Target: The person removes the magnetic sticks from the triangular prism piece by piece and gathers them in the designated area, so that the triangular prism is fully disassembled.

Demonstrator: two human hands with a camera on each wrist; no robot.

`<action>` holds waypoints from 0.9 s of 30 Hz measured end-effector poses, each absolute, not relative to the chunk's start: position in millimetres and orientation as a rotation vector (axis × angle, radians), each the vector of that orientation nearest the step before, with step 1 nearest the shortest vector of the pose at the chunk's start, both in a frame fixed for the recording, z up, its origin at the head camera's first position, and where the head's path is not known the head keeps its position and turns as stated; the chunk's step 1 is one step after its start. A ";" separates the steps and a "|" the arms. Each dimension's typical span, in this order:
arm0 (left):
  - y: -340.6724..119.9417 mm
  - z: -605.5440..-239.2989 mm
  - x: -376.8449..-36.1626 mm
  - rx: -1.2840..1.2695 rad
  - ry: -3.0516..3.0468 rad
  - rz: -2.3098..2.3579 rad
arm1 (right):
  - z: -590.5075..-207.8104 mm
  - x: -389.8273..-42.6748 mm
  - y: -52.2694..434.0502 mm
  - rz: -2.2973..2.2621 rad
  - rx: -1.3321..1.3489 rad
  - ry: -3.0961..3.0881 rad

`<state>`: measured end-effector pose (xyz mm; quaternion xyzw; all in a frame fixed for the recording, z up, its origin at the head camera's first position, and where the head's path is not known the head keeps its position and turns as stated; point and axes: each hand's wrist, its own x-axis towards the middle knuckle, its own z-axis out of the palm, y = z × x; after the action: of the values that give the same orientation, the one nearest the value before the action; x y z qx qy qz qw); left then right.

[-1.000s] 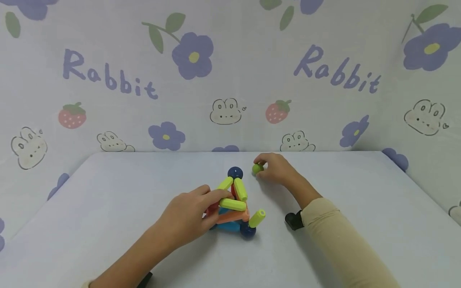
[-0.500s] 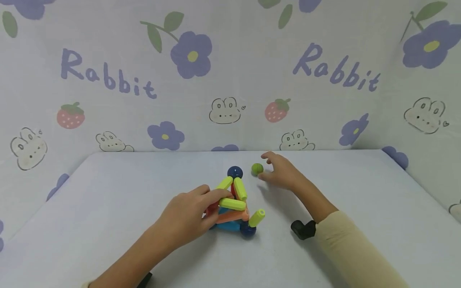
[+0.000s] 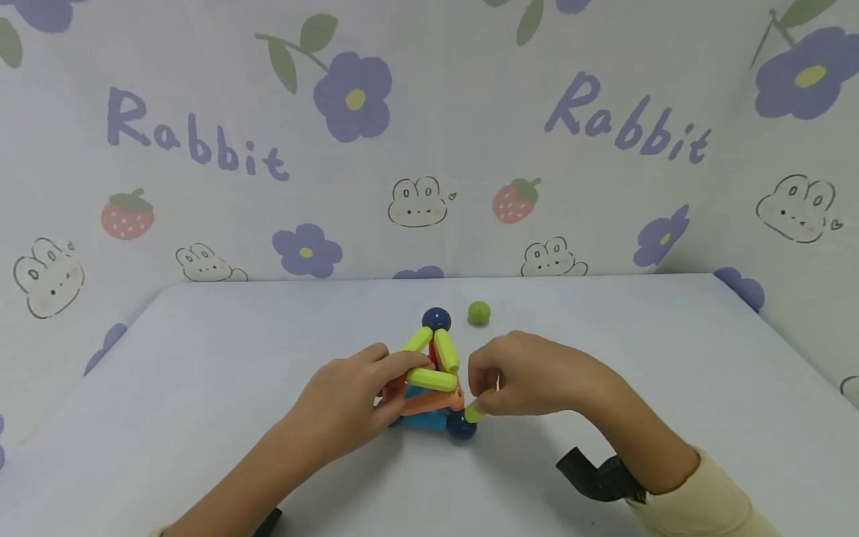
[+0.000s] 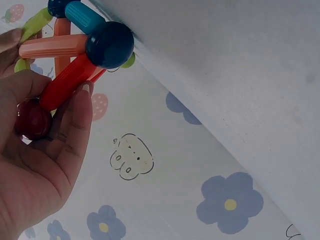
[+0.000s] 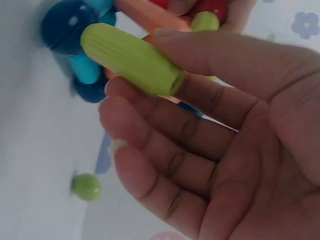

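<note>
Since a second ago my right hand [image 3: 530, 380] has left the green ball [image 3: 479, 312] on the far side of the table [image 3: 201, 388] and come back toward me, to the right corner of the rod frame [image 3: 429, 380]. It now pinches the loose green rod [image 3: 475, 409] between thumb and fingers; in the right wrist view the rod [image 5: 131, 59] lies across the fingertips [image 5: 130, 110], clamped there. Its long axis runs up and to the right from the blue ball [image 3: 461, 426] at the near right corner, its low end touching or just beside that ball, and I can't tell which. Most of it is hidden behind my hand in the head view.

My left hand [image 3: 349, 406] has not shifted: its fingers are curled round the left side of the frame, fingertips on a green rod near the top. From the left wrist I see that hand [image 4: 40, 165] gripping a red rod [image 4: 67, 82] and touching a red ball [image 4: 32, 119], with another blue ball [image 4: 110, 44] joining red, orange and blue rods.

Both hands sit close together, either side of the frame, which stands mid-table. A dark blue ball [image 3: 436, 319] caps it, just left of the green ball; the two are apart.
</note>
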<state>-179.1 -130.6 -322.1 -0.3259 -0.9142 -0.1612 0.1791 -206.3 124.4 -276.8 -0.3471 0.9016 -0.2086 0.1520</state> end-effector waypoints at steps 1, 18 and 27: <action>-130.8 -322.1 -179.0 -0.923 -2.583 -0.456 | -280.9 -207.6 123.4 -0.552 -0.976 2.601; -131.5 -324.5 -178.6 -0.928 -2.530 -0.476 | -306.6 -218.8 123.6 -0.357 -0.834 2.620; -130.5 -324.4 -177.5 -0.920 -2.564 -0.477 | -305.7 -229.4 148.1 -0.188 -0.685 2.818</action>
<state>-177.5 -130.5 -324.4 -0.3268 -0.9108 -0.1693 0.1870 -229.4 148.1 -305.7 -0.2342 0.9629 -0.0643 0.1176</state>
